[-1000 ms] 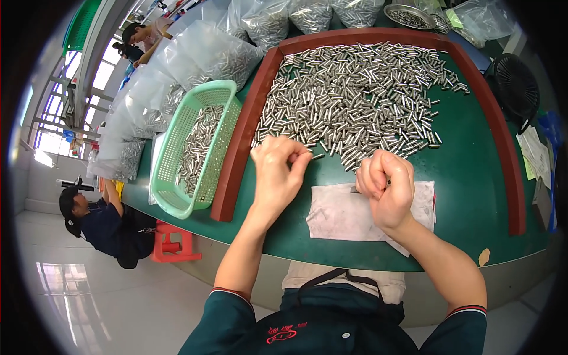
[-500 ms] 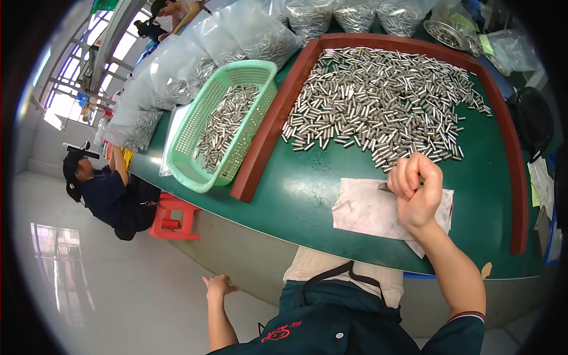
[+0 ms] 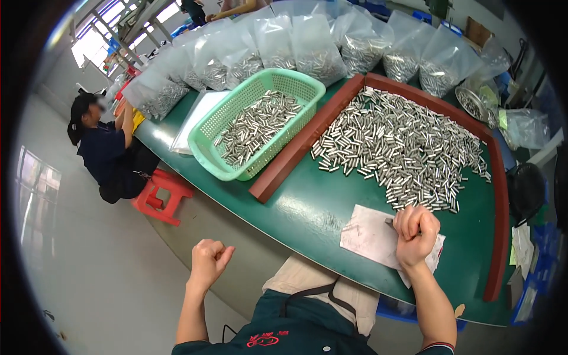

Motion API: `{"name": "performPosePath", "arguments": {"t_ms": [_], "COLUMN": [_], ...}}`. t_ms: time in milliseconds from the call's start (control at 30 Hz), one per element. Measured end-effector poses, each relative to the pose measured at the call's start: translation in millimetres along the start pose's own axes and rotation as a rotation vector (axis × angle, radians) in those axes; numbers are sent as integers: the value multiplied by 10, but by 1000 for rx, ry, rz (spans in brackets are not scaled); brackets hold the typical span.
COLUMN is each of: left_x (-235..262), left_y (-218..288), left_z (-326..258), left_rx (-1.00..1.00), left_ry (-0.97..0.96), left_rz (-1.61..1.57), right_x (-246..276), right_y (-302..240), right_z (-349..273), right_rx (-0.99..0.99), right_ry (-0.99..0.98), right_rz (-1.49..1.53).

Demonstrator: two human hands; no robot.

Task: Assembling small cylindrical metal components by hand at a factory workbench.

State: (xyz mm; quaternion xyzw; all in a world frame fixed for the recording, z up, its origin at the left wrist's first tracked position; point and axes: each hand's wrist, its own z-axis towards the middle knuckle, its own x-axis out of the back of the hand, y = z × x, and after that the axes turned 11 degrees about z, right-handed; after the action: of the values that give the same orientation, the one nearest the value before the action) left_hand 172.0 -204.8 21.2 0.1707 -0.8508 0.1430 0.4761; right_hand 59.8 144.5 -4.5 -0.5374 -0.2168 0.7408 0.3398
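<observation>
My right hand (image 3: 417, 234) is closed in a fist over a stained white cloth (image 3: 370, 236) near the table's front edge. A short grey metal piece (image 3: 389, 221) pokes out from its left side; the rest is hidden by the fingers. Just beyond the fist lies a wide spread of small shiny metal pins (image 3: 408, 148). My left hand (image 3: 210, 261) hangs off the table edge to the left, fingers curled and thumb along them, with nothing visible in it. A green perforated plastic basket (image 3: 204, 160) holding more pins stands at the left of the spread.
A dark red frame (image 3: 290, 160) borders the pins on three sides of the green table (image 3: 296, 231). Clear bags (image 3: 316, 53) of pins line the back. A metal bowl (image 3: 471, 103) stands back right. At left a person (image 3: 106, 148) sits on a red stool (image 3: 163, 195).
My left hand has risen and its spread fingers have curled in. My right hand stays closed on the metal piece over the cloth. The whole view has shifted and tilted.
</observation>
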Motion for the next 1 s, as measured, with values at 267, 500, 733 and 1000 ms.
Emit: {"name": "performPosePath", "arguments": {"t_ms": [267,500,733,1000], "left_x": [525,916,1076,995], "left_y": [662,1737,2296,2330], "left_z": [-147,173,283,486], "left_rx": [-1186,-1087,-1401,-1443], "left_ry": [631,913,631,666], "left_rz": [-274,-122,96,69], "right_x": [-46,125,9,421], "right_y": [-264,-238,-347,-498], "right_z": [15,84,113,245], "right_rx": [643,754,748,758], "right_ry": [-600,-705,-717,-681], "right_rz": [-658,-887,-948,-1120]}}
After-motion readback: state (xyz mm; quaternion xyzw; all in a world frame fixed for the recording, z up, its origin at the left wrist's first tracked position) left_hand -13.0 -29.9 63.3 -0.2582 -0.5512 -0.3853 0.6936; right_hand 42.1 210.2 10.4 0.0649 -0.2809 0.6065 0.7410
